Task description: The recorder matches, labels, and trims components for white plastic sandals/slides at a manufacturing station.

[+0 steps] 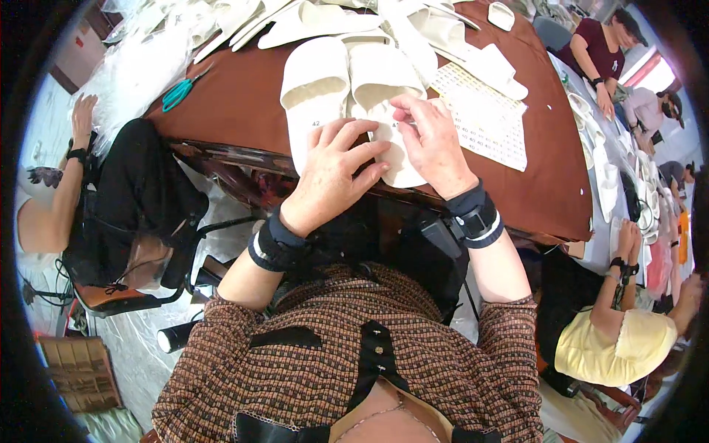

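A pair of white slide slippers lies side by side at the near edge of the brown-covered table, toes pointing away from me. My left hand is laid over the heel parts of the left slipper and the right slipper, fingers bent but apart. My right hand is over the right slipper, thumb and forefinger drawn together near its insole. Whatever those fingertips hold is too small to make out. Small dark print shows on the insoles. Just right of the pair lies a sheet of printed labels, partly under another slipper.
Teal-handled scissors lie at the table's left. More white slippers are heaped along the far side, beside clear plastic wrapping. A person in black trousers sits close on my left; a person in yellow is to the right.
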Tool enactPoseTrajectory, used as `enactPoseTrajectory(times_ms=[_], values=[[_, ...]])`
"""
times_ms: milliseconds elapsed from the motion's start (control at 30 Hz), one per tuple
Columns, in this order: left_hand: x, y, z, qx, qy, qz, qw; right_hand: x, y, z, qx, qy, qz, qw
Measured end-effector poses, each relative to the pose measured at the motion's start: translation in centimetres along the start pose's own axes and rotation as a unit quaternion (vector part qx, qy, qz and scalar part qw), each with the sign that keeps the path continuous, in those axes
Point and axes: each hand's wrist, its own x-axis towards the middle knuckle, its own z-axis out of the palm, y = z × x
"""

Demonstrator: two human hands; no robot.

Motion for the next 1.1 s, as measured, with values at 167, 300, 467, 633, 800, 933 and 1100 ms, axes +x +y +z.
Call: enactPoseTrajectory(times_ms=[167,300,467,633,800,933,1100], values=[[0.1,0.0,-0.1,-0.007,-0.005,-0.004,1.0,0.5,0.1,-0.4,-0.012,-0.042,-0.001,0.999],[0.0,0.0,-0.1,-0.007,-0.005,-0.009,1.0,0.7,0.0,-0.3,-0.005,-0.054,0.012,0.998],[0.0,0.1,0.0,-0.007,-0.004,-0.007,1.0,0.8,0.5,0.0,0.033,-0.071,0.059,0.995],[0.0,-0.1,0.2,-0.01,-0.005,-0.006,1.0,0.7,0.6,0.2,0.01,-0.056,0.037,0.998],[0.2,-0.3,0.3,-0.003,-0.008,-0.006,1.0,1.0,0.8,0.4,-0.003,-0.046,0.024,0.999],[0.8,0.0,0.3,-0.021,0.01,0.01,1.0,1.2,0.7,0.1,-0.053,-0.014,-0.02,0.998],[-0.1,0.0,-0.4,-0.021,-0.033,-0.028,0.999,0.9,-0.2,1.0,-0.028,-0.022,-0.008,0.999]])
